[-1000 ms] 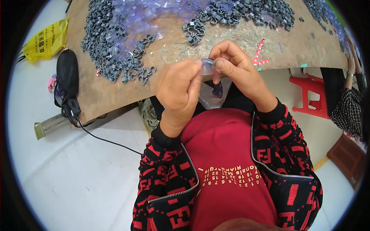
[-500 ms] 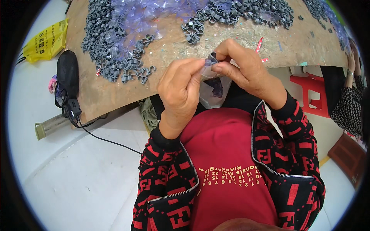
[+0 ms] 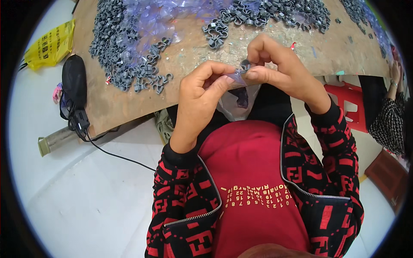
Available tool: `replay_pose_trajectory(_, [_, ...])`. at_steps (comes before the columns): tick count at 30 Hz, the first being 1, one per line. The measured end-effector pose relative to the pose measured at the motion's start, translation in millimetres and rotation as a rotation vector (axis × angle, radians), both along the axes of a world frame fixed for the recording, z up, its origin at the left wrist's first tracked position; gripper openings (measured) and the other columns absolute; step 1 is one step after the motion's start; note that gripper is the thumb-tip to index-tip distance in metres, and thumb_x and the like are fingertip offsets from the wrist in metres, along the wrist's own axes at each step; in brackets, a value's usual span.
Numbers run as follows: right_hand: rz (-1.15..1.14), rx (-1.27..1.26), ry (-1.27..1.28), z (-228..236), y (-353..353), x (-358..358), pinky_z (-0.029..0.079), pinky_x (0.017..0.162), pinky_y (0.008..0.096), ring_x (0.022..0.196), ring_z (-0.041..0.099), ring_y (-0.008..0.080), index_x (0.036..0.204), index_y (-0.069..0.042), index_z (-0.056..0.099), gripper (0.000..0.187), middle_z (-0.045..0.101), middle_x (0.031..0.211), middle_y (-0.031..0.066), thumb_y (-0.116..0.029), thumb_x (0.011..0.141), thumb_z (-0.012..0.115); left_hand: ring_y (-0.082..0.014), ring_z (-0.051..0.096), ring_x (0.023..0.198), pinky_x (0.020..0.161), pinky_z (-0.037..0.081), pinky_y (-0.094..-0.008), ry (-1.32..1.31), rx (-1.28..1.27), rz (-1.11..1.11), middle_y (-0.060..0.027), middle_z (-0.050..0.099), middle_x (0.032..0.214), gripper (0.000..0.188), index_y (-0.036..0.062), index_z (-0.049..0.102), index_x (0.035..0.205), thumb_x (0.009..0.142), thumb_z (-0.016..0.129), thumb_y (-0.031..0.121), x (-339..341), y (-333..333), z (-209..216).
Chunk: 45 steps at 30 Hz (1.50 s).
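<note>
Just over the table's near edge, my left hand (image 3: 198,92) pinches a clear, purplish plastic suction cup (image 3: 236,77) between thumb and fingers. My right hand (image 3: 282,71) grips a small grey plastic clip (image 3: 245,65) at its fingertips. The clip and the cup touch; whether they are joined is hidden by my fingers. Beyond my hands lie a heap of grey clips (image 3: 112,47) at the left, a pile of clear purplish suction cups (image 3: 161,28) in the middle and another heap of grey clips (image 3: 269,13) to the right.
A clear bag (image 3: 230,107) with something dark purple hangs below the table edge (image 3: 142,112). Left of the table are a yellow bag (image 3: 50,45), a black mesh pouch (image 3: 74,84) and a cable (image 3: 120,156). At right stand a red stool (image 3: 350,101) and another person's arm (image 3: 392,86).
My hands have drawn slightly apart, the right one shifting right and away. The fingers of both hands have changed their hold, and more of the purplish cup shows between them.
</note>
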State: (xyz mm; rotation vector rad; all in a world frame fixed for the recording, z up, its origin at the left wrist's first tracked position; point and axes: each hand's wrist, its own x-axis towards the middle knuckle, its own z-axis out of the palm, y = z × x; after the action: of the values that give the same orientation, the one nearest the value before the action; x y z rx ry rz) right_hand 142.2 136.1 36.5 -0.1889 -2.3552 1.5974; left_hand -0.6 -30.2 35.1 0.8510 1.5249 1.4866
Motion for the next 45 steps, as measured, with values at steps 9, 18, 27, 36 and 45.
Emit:
replay_pose_trajectory(9, [0.111, -0.138, -0.073, -2.1, 4.7, -5.3, 0.044, 0.071, 0.0271, 0.078, 0.053, 0.0129, 0.099, -0.003, 0.061, 0.019, 0.056, 0.084, 0.0027, -0.019, 0.089, 0.066, -0.0109, 0.064, 0.083, 0.075, 0.051, -0.0247, -0.010, 0.035, 0.018, -0.0053, 0.068, 0.091, 0.012, -0.0040, 0.063, 0.102, 0.091, 0.059, 0.000, 4.6, -1.4, -7.1])
replay_pose_trajectory(18, [-0.219, -0.105, 0.150, -31.5, -36.8, -3.0, 0.048, 0.072, 0.0259, 0.084, 0.060, 0.0141, 0.100, 0.000, 0.059, 0.014, 0.059, 0.096, 0.0053, -0.005, 0.089, 0.066, -0.0103, 0.063, 0.081, 0.073, 0.050, -0.0228, 0.438, 0.178, 0.192, -0.0055, 0.067, 0.093, 0.013, -0.0036, 0.063, 0.105, 0.094, 0.060, 0.002, 13.4, 2.7, -28.2])
replay_pose_trajectory(27, [-0.200, -0.573, 0.100, -38.0, -38.4, -2.5, 0.050, 0.079, 0.0251, 0.094, 0.059, 0.0094, 0.113, -0.003, 0.059, 0.021, 0.060, 0.101, 0.0049, -0.008, 0.093, 0.064, -0.0239, 0.064, 0.079, 0.068, 0.050, -0.0313, 0.555, 0.268, 0.240, -0.0107, 0.066, 0.090, 0.020, 0.0005, 0.065, 0.095, 0.078, 0.064, -0.010, 3.3, 0.8, -30.5])
replay_pose_trajectory(36, [-0.234, 0.415, 0.044, -44.2, -17.1, -13.8, 0.048, 0.078, 0.0332, 0.091, 0.059, 0.0236, 0.106, -0.007, 0.067, 0.026, 0.063, 0.103, 0.0063, -0.010, 0.080, 0.070, -0.0279, 0.063, 0.085, 0.071, 0.049, -0.0331, 1.133, 0.368, -0.004, -0.0087, 0.066, 0.097, 0.029, 0.0065, 0.069, 0.098, 0.075, 0.064, -0.010, -21.0, 13.0, -35.3])
replay_pose_trajectory(45, [-0.293, 0.567, 0.070, -59.2, -13.5, -15.6, 0.044, 0.077, 0.0346, 0.089, 0.054, 0.0255, 0.095, -0.011, 0.071, 0.024, 0.060, 0.093, 0.0056, -0.013, 0.072, 0.076, -0.0195, 0.064, 0.088, 0.076, 0.053, -0.0298, 0.519, 0.174, -0.052, -0.0133, 0.066, 0.111, 0.034, 0.0024, 0.066, 0.108, 0.076, 0.065, -0.007, -15.6, 11.9, -33.6])
